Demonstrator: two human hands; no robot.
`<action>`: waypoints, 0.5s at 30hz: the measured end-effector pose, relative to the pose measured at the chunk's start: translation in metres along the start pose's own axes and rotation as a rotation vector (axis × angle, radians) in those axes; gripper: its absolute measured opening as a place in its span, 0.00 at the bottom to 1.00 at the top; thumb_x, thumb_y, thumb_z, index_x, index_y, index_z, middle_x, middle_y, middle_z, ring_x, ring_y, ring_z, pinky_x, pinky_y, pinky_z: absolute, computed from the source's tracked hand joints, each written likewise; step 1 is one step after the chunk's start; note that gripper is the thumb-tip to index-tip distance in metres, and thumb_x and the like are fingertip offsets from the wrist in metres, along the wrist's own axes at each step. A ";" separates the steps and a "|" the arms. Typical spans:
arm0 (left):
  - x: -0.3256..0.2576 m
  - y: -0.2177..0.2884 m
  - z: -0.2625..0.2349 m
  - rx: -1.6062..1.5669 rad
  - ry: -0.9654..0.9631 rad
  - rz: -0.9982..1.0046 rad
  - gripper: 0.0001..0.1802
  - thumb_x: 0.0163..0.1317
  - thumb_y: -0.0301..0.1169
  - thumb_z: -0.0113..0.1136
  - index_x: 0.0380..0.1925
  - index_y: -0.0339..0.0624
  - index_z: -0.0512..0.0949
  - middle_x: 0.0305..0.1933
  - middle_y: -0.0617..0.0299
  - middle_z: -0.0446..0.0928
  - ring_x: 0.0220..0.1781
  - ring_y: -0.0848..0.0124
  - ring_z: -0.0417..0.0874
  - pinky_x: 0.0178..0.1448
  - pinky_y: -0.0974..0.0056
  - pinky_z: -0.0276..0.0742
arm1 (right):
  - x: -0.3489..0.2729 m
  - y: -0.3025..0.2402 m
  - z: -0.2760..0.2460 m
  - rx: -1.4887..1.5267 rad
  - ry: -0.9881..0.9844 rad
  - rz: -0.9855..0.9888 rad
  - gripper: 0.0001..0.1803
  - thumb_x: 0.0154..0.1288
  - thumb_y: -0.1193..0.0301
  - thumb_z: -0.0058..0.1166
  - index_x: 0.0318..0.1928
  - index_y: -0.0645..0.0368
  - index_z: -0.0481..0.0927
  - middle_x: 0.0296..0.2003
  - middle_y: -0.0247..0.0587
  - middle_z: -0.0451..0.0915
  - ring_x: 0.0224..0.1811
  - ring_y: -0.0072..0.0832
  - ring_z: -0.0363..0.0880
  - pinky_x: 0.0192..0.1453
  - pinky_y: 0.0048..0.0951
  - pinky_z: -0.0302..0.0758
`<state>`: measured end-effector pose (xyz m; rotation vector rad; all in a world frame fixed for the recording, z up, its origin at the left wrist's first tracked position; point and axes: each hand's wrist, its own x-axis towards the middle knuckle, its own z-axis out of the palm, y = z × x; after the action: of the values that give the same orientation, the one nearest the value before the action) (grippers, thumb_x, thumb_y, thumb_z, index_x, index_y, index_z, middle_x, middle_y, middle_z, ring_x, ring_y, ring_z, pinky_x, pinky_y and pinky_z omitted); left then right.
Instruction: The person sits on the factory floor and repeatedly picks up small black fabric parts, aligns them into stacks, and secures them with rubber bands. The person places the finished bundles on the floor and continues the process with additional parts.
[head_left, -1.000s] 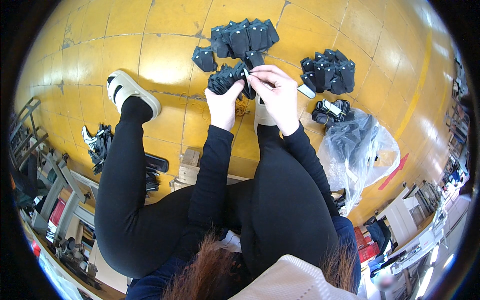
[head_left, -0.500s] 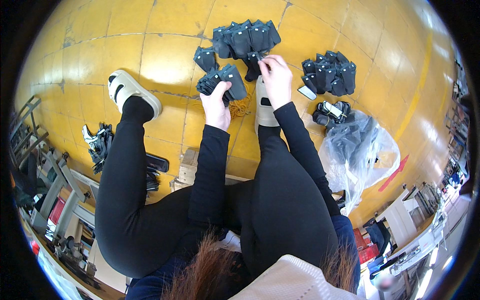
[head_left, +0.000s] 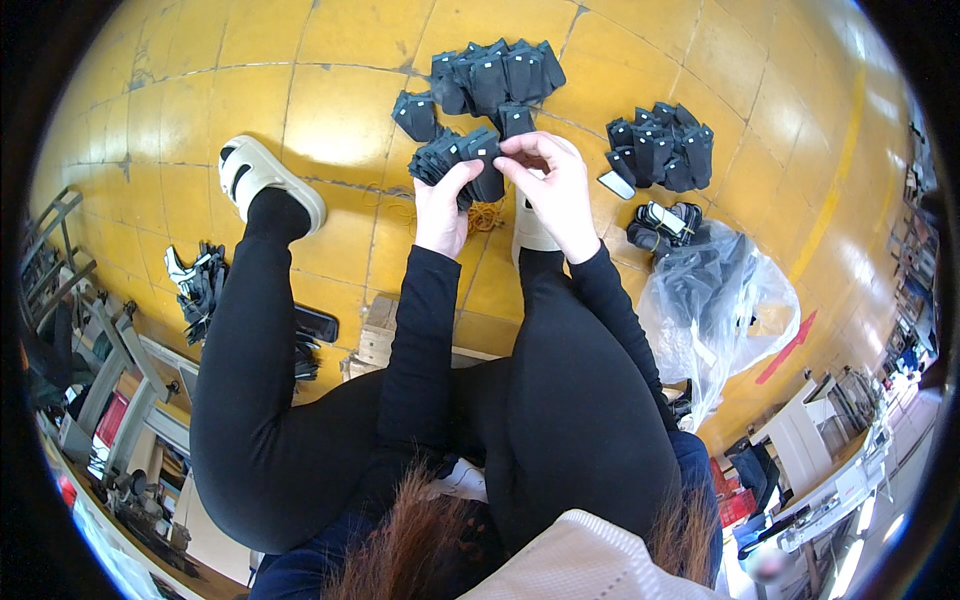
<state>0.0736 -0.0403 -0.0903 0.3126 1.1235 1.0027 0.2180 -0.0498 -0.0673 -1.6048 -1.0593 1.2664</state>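
My left hand (head_left: 443, 215) is closed round a stack of dark fabric pieces (head_left: 440, 157), thumb on top. Small pale tags show on the pieces. At the stack's right edge, my right hand (head_left: 556, 190) pinches with thumb and forefinger, touching the outermost piece (head_left: 483, 158). Whether it holds a separate piece there is hard to make out. Just beyond both hands lies a heap of similar tagged dark pieces (head_left: 490, 78) on the floor. A smaller bundle (head_left: 415, 115) sits at its left, and another piece (head_left: 516, 119) at its near side.
Tangled yellow cords (head_left: 487, 216) lie under my hands. To the right are another dark pile (head_left: 660, 150), a pale flat rectangular object (head_left: 616, 185), a tied bundle (head_left: 665, 224) and a clear plastic bag (head_left: 715, 310). A phone (head_left: 316, 323) lies beside my left leg, near a wooden block (head_left: 377, 330).
My right hand has come back from the piece by the far heap to the right edge of the held stack. My left hand has shifted slightly right with the stack.
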 end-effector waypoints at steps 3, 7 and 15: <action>0.000 0.001 0.003 0.041 -0.040 0.004 0.13 0.55 0.21 0.59 0.42 0.37 0.78 0.40 0.62 0.81 0.42 0.73 0.81 0.49 0.67 0.77 | 0.000 -0.002 0.001 0.258 -0.047 0.118 0.11 0.58 0.77 0.63 0.41 0.65 0.81 0.36 0.35 0.79 0.37 0.19 0.78 0.43 0.19 0.74; -0.003 -0.001 0.007 -0.006 -0.009 -0.011 0.12 0.53 0.19 0.63 0.39 0.37 0.80 0.37 0.64 0.82 0.38 0.75 0.82 0.45 0.69 0.77 | 0.002 0.002 0.004 0.164 0.054 0.049 0.11 0.58 0.75 0.64 0.41 0.66 0.80 0.36 0.36 0.81 0.36 0.16 0.78 0.42 0.18 0.74; -0.001 0.002 0.005 0.047 -0.055 -0.042 0.09 0.53 0.20 0.64 0.36 0.38 0.80 0.35 0.64 0.82 0.37 0.76 0.82 0.44 0.70 0.77 | -0.004 0.006 -0.004 0.167 -0.008 0.198 0.09 0.59 0.75 0.63 0.40 0.65 0.80 0.30 0.31 0.80 0.32 0.15 0.77 0.37 0.17 0.73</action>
<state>0.0762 -0.0391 -0.0860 0.3514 1.1003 0.9266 0.2224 -0.0556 -0.0715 -1.6062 -0.7918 1.4529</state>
